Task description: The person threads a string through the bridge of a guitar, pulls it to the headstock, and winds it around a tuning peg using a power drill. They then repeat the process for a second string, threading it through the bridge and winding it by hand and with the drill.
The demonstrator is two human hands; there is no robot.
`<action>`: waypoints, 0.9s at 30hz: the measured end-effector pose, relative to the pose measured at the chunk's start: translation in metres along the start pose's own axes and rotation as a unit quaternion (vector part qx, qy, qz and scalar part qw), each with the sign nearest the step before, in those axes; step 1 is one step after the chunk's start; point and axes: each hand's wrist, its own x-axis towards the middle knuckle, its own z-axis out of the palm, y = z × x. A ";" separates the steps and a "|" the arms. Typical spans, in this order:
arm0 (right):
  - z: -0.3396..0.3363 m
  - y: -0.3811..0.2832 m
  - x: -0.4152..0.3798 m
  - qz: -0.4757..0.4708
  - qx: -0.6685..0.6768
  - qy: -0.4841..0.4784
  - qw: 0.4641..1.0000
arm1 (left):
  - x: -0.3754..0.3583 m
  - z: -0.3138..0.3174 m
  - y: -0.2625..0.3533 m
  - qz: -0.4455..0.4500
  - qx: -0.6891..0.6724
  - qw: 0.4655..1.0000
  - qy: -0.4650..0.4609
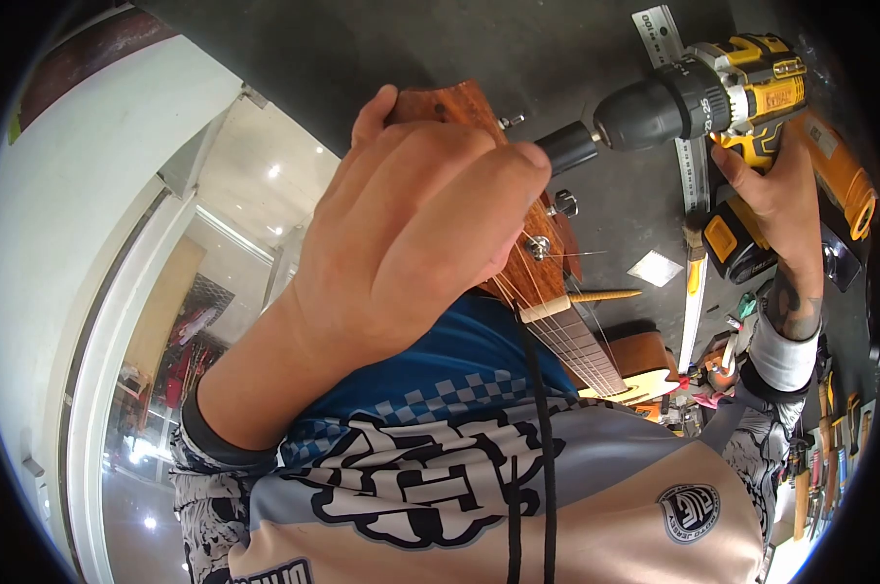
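My left hand (411,224) is wrapped around the wooden headstock (464,102) of a guitar, its thumb stretched toward a black cylindrical attachment (568,148). Metal tuning pegs (563,203) stick out along the headstock's side. Strings run over the pale nut (545,310) and down the fretboard (591,355), with some loose ends poking out. In my right hand (775,200) is a yellow and black cordless drill (712,92), held by its grip. The black attachment is fitted at the drill's tip, close to the pegs; whether it touches one is hidden behind my thumb.
On the dark bench lie a metal ruler (657,37), a pencil (610,295), a small white square (655,268), a yellow-handled brush (694,268) and an orange tool (839,175). Several hand tools (819,457) are at the lower right. A glass partition (192,292) stands left.
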 end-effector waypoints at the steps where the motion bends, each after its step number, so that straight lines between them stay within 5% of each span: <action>1: 0.000 0.001 0.000 -0.004 -0.001 0.000 1.000 | 0.001 -0.001 0.000 0.000 0.002 1.000 -0.003; 27: 0.001 -0.004 -0.001 0.023 -0.027 0.001 0.999 | 0.003 0.002 0.005 0.012 0.060 0.997 -0.047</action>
